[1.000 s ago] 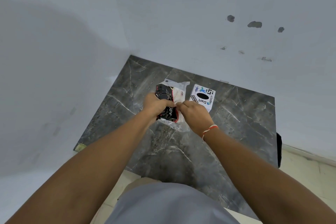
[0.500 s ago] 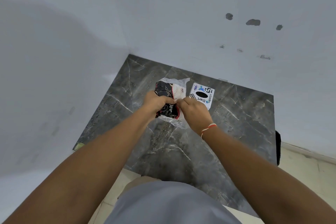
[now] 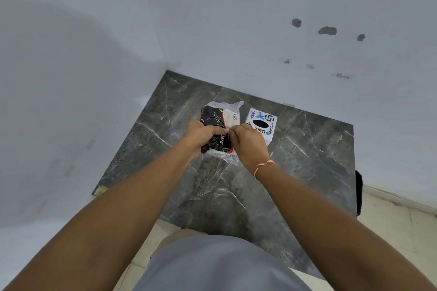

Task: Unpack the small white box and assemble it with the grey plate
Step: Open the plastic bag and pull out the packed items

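A clear plastic packet (image 3: 221, 118) with a black, red and white printed pack inside lies on the dark marble tabletop (image 3: 236, 191). My left hand (image 3: 201, 133) grips the packet's middle from the left. My right hand (image 3: 248, 143) pinches its right edge, fingertips meeting those of the left hand. Just right of the packet lies a small white box (image 3: 261, 123) covered with stickers and a black oval; my right hand covers its near corner. No grey plate is visible.
The tabletop sits in a corner between two white walls, the back one pitted with small holes. A small greenish label (image 3: 100, 190) marks the table's left edge. Pale floor tiles (image 3: 390, 222) show at the right, and my grey shirt fills the bottom.
Both hands have stayed on the packet, with the fingertips drawn slightly closer together at its right edge. The white box has not moved.
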